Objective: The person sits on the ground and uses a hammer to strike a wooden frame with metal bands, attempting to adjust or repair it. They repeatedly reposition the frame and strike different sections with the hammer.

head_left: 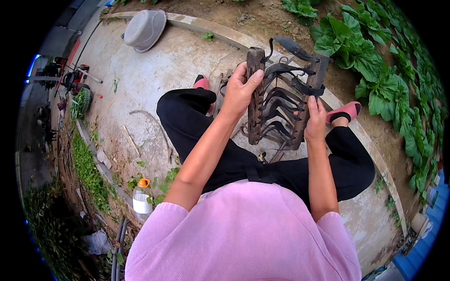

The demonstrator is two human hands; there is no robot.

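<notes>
Between my knees I hold up a strapped wooden frame: two dark, worn wooden bars joined by several black straps that look like rubber. My left hand is closed round the left bar, its thumb lying across the near face. Lower down on the right bar, my right hand grips the edge with its fingers partly hidden behind the wood. One loose strap arches above the top ends of both bars. More old wood shows behind the left bar, mostly covered by my hand and the frame.
A grey plastic tub lies tipped on the concrete at the upper left. Leafy green vegetables grow beyond the low concrete kerb on the right. An orange-capped plastic bottle stands at the lower left. Thin sticks lie nearby.
</notes>
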